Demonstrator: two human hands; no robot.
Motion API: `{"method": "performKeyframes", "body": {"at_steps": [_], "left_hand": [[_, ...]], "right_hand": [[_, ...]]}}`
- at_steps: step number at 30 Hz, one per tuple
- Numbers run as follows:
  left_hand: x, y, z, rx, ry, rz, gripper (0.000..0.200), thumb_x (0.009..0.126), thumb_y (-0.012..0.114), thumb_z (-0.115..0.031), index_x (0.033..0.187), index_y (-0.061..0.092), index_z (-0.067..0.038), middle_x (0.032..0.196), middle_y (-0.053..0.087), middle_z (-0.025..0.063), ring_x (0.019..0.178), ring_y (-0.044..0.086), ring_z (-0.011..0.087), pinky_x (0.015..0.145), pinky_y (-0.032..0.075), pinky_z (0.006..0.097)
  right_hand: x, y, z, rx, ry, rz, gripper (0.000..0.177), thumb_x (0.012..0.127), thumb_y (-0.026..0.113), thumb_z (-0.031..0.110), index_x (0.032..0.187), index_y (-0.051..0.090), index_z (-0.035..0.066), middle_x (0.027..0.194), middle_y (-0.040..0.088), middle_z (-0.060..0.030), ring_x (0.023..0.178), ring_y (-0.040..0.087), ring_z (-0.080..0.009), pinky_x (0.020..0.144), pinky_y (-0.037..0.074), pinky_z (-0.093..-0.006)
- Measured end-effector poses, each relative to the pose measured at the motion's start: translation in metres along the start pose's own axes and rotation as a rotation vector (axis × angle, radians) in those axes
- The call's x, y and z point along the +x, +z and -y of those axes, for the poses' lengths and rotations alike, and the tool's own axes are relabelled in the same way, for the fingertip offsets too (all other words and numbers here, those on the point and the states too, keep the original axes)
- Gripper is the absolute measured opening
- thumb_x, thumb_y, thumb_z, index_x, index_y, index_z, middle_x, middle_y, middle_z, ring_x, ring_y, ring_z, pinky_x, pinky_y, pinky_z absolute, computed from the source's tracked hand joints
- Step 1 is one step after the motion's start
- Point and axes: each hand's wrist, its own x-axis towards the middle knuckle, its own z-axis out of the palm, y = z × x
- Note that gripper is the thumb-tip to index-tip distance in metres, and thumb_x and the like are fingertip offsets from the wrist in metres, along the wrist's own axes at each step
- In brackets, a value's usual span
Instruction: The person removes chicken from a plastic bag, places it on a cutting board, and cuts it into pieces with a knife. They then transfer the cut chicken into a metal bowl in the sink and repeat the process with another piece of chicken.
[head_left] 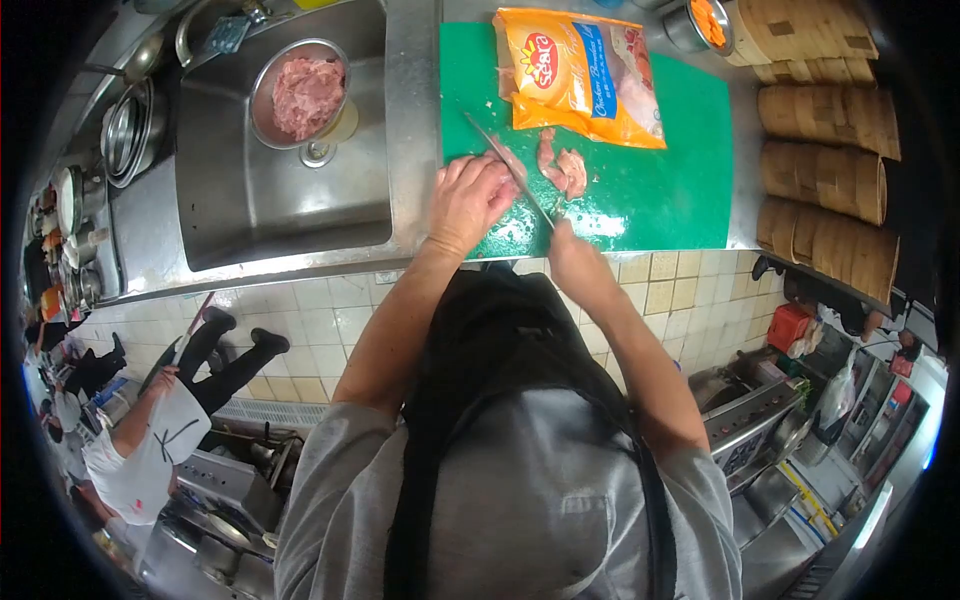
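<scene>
My right hand (580, 262) grips the handle of a knife (515, 172), whose long blade slants up and left over a green cutting board (685, 190). Beside the blade, my left hand (468, 197) presses a piece of raw chicken (511, 186) against the board, its fingers together over the meat and partly hiding it. Just right of the blade lie cut pieces of raw meat (568, 172). Above them rests an orange Seara bag of chicken leg meat (575, 78).
Left of the board is a steel sink (290, 215) with a metal bowl (257, 112) of raw meat in it. Folded brown stacks (822, 170) line the right side. A container of carrot pieces (708, 22) stands at top right. Another person (150, 445) is behind, at left.
</scene>
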Motion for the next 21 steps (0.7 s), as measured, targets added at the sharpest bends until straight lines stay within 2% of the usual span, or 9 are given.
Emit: {"method": "performKeyframes", "body": {"at_steps": [4, 7, 11, 14, 17, 21], "left_hand": [[-0.002, 0.004, 0.005, 0.008, 0.011, -0.028, 0.033, 0.078, 0.081, -0.02, 0.109, 0.07, -0.016, 0.116, 0.07, 0.0014, 0.109, 0.063, 0.0256, 0.091, 0.048, 0.0432], [-0.004, 0.004, 0.005, 0.0, 0.025, -0.033, 0.032, 0.078, 0.081, -0.021, 0.108, 0.07, -0.017, 0.117, 0.07, 0.0009, 0.109, 0.063, 0.0257, 0.091, 0.048, 0.0429], [-0.006, 0.0, 0.006, -0.014, 0.065, -0.038, 0.03, 0.08, 0.082, -0.023, 0.107, 0.07, -0.016, 0.121, 0.069, 0.0013, 0.112, 0.062, 0.0265, 0.093, 0.047, 0.0428], [-0.008, -0.002, 0.003, -0.09, -0.018, -0.044, 0.029, 0.082, 0.081, -0.023, 0.109, 0.071, -0.016, 0.122, 0.067, 0.0021, 0.114, 0.061, 0.0271, 0.096, 0.046, 0.0434], [-0.008, -0.016, -0.009, -0.173, -0.104, -0.191, 0.029, 0.085, 0.08, -0.023, 0.112, 0.071, -0.016, 0.121, 0.066, 0.0029, 0.115, 0.061, 0.0275, 0.097, 0.044, 0.0439], [-0.025, -0.008, 0.007, -0.053, -0.022, -0.083, 0.026, 0.086, 0.077, -0.024, 0.111, 0.071, -0.019, 0.118, 0.065, 0.0001, 0.107, 0.061, 0.0256, 0.091, 0.044, 0.0425]], "right_hand": [[-0.058, 0.003, -0.023, -0.03, 0.033, 0.023, 0.019, 0.104, 0.048, 0.012, 0.114, 0.045, -0.004, 0.071, 0.066, -0.0306, 0.068, 0.067, -0.052, 0.061, 0.052, -0.0621], [-0.062, -0.007, -0.02, -0.076, 0.106, 0.065, 0.015, 0.1, 0.053, 0.011, 0.106, 0.044, 0.0, 0.074, 0.068, -0.0296, 0.074, 0.07, -0.0517, 0.066, 0.055, -0.0632], [-0.065, -0.004, -0.021, -0.043, 0.122, -0.007, 0.015, 0.102, 0.053, 0.012, 0.106, 0.044, 0.001, 0.075, 0.068, -0.0306, 0.075, 0.069, -0.053, 0.066, 0.054, -0.0636], [-0.068, 0.0, -0.019, 0.024, 0.151, -0.069, 0.016, 0.104, 0.053, 0.014, 0.105, 0.044, 0.001, 0.074, 0.068, -0.0316, 0.074, 0.068, -0.0539, 0.065, 0.054, -0.0632], [-0.072, -0.009, -0.009, 0.038, 0.161, -0.062, 0.017, 0.104, 0.052, 0.015, 0.104, 0.044, 0.0, 0.074, 0.067, -0.032, 0.073, 0.067, -0.0542, 0.065, 0.053, -0.0633], [-0.074, -0.017, 0.01, 0.068, 0.121, -0.031, 0.016, 0.103, 0.053, 0.013, 0.103, 0.044, 0.0, 0.072, 0.067, -0.0312, 0.073, 0.068, -0.0536, 0.065, 0.053, -0.0632]]}}
